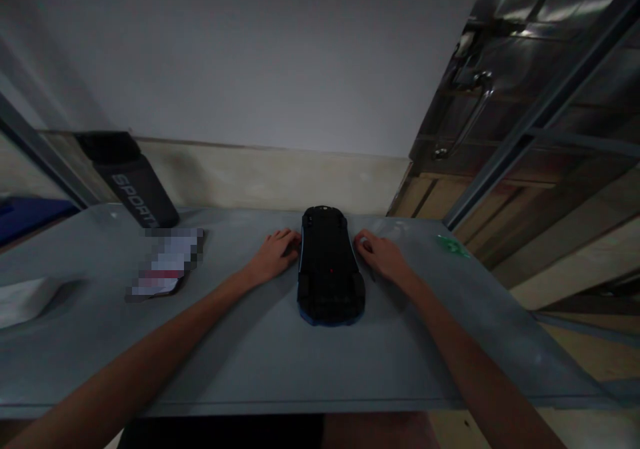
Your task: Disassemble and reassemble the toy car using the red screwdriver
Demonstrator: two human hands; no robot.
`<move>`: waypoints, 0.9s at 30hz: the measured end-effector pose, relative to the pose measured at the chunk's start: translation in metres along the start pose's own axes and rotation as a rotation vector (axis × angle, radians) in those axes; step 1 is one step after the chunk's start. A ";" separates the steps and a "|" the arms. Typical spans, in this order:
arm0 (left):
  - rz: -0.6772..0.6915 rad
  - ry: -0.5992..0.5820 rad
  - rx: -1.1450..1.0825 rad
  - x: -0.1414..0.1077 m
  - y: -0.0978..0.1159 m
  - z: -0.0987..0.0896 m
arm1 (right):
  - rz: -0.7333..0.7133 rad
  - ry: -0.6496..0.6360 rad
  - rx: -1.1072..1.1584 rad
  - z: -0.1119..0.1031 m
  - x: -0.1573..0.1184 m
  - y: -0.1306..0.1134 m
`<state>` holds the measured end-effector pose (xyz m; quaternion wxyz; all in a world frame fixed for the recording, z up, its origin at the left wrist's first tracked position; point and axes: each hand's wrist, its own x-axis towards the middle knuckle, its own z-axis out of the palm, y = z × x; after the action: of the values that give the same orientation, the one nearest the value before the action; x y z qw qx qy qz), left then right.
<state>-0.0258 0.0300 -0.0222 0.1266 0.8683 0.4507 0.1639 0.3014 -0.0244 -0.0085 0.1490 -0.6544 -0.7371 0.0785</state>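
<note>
Fingers of the left hand are loosely bent in the head view, with a gap between thumb and forefinger; they rest at the left side of an upside-down toy car and have no grip on it. Whether the fingertips touch its edge I cannot tell. On the right side of the car, the right hand is curled, thumb and forefinger bent towards each other in a loop; it is too dark and blurred to tell whether something small is pinched there.

The car lies between the two hands on a grey table, lengthwise from near to far, its black underside up. Blue bodywork shows along its sides and near end, and a tiny red spot shows on the underside.

Far left on the table stands a dark sports bottle with pale lettering. Nearer, a flat pale item is pixelated. A white object sits at the left edge of the view. To the right, well apart from the right hand, lies a crumpled green piece of plastic.
</note>
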 end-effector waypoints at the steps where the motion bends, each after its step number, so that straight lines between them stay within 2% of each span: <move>1: 0.001 0.002 -0.001 0.000 0.000 0.000 | 0.001 0.001 -0.003 0.000 0.000 0.000; 27: 0.009 0.015 -0.040 0.002 -0.005 0.001 | 0.001 0.019 0.011 0.001 -0.001 0.002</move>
<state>-0.0278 0.0344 -0.0240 0.1400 0.8665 0.4441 0.1799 0.3027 -0.0252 -0.0102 0.1598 -0.6546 -0.7349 0.0764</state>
